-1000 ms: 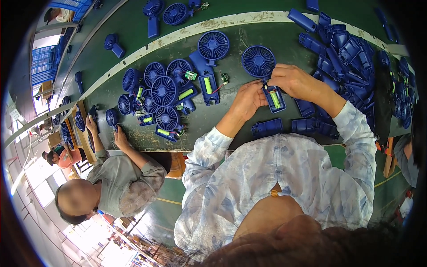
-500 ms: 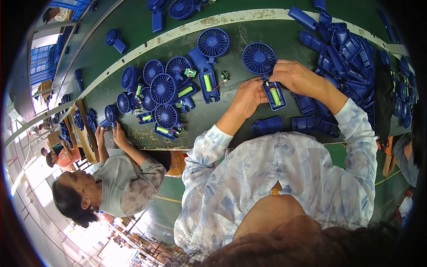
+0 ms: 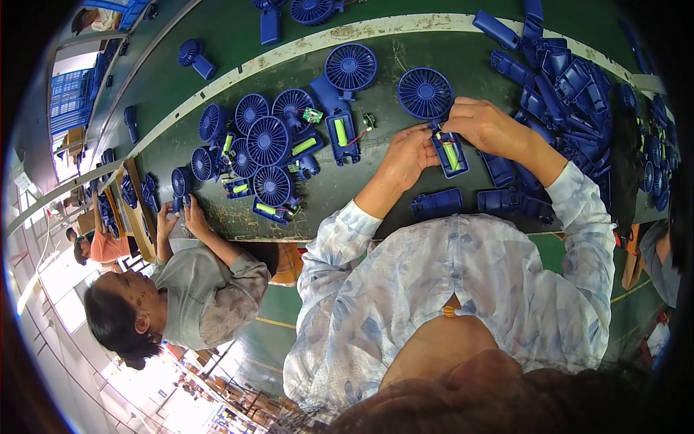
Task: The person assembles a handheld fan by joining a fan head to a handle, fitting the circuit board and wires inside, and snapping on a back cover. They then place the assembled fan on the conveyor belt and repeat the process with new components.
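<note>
A blue handheld fan point(image 3: 425, 93) lies on the green table in front of me, its round grille away from me and its opened handle toward me. Inside the handle sits a yellow-green battery point(image 3: 451, 156). My left hand point(image 3: 412, 155) grips the handle's left side, fingers closed against it. Above the handle's upper end, at the neck, my right hand point(image 3: 473, 129) is closed in a pinch; its fingertips hide whatever is between them. An empty-looking blue handle shell point(image 3: 437, 204) lies just below the fan.
Left of my hands are several half-assembled fans point(image 3: 269, 141) with batteries and green circuit boards. A heap of blue handle shells point(image 3: 560, 87) fills the right side. At the far left a co-worker's hands point(image 3: 194, 217) hold another fan. A pale strip point(image 3: 347, 32) runs along the back.
My hands stay on the fan with hardly any movement. The whole view has shifted slightly. At the left, the co-worker's fan is turned more upright.
</note>
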